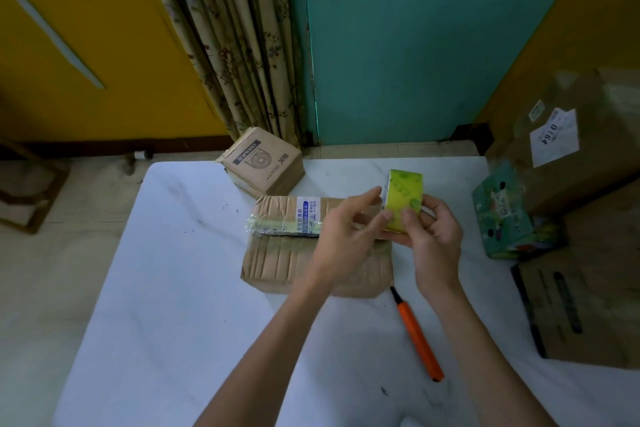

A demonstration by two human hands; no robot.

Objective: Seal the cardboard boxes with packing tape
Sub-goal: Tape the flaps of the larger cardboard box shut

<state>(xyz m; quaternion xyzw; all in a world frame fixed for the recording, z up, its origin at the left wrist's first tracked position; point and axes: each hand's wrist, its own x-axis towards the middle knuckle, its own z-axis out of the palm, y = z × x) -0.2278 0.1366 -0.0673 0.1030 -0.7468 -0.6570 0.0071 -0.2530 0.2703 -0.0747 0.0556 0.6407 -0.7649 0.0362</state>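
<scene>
Hands: mid-frame over the cardboard box [294, 260]; right hand [433, 236] grips the tape roll [403, 199], left hand [346, 232] pinches its left edge with forefinger and thumb.
Roll: yellow-green, upright, above the box's right end.
Box: creased, centre of the table [173, 288], tape strip along its top seam.
Knife: orange cutter [419, 336] at lower right, just beside the box.
Edges: small printed box [263, 166] upper centre; green carton [502, 215] and brown boxes [588, 305] at right.

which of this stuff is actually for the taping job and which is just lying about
For the job: tape roll, held by the right hand, left hand pinching its edge; middle box; small box, probably next; knife, likely for cutting.
Lying about: green carton; big labelled box.
</scene>
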